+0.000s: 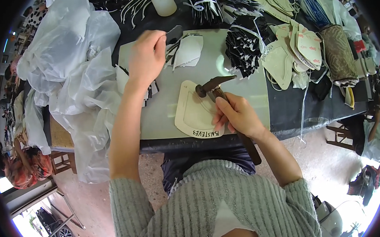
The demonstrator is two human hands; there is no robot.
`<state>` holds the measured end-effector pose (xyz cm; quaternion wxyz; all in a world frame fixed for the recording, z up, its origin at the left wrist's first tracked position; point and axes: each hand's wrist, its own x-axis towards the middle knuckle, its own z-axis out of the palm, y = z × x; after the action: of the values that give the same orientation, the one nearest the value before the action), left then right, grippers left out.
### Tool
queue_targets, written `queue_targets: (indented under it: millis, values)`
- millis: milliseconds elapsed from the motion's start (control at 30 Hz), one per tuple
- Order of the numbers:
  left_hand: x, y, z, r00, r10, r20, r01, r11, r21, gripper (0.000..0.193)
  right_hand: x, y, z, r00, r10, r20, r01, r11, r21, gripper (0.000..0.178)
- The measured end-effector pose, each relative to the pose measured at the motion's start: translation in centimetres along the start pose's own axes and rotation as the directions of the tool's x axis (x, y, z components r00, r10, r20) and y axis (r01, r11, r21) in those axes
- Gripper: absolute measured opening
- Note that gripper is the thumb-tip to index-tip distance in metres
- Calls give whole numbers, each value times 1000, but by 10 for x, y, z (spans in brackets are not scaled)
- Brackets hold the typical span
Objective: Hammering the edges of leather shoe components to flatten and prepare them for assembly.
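Hammer (214,83) over the cream template (190,116) is likely head-heavy, best held by its handle (248,149), as my right hand (240,115) grips it; my left hand (147,56) curls, I can't tell on what

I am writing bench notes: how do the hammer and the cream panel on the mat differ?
The hammer is dark and slender; the cream panel is pale and broad. The right hand grips the hammer, while the panel lies on the mat. The hand partly hides both.
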<state>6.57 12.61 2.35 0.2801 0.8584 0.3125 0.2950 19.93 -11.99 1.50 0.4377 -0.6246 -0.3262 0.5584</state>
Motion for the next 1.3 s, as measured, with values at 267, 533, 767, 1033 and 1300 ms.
queue_targets:
  millis: [267,533,767,1033,1300]
  values:
    - [-80,47,-36,992,104,-70,-111,987,-112,11,1,1,-8,998,60,27,-61,998,27,35]
    - [-126,46,-16,956,-264,124,274,665,-694,43,-28,-1,-9,999,45,-9,-42,985,170,32]
    - [-113,34,-2,876,-289,386,475,659,-583,18,-9,1,-15,996,-29,-88,24,998,-50,32]
    - [-125,59,17,880,-239,410,401,837,-373,37,-3,-1,-20,995,81,-52,-80,997,21,34]
    - [-122,71,20,808,-360,467,554,733,-394,45,-3,-2,-20,997,59,-49,-59,998,-3,34]
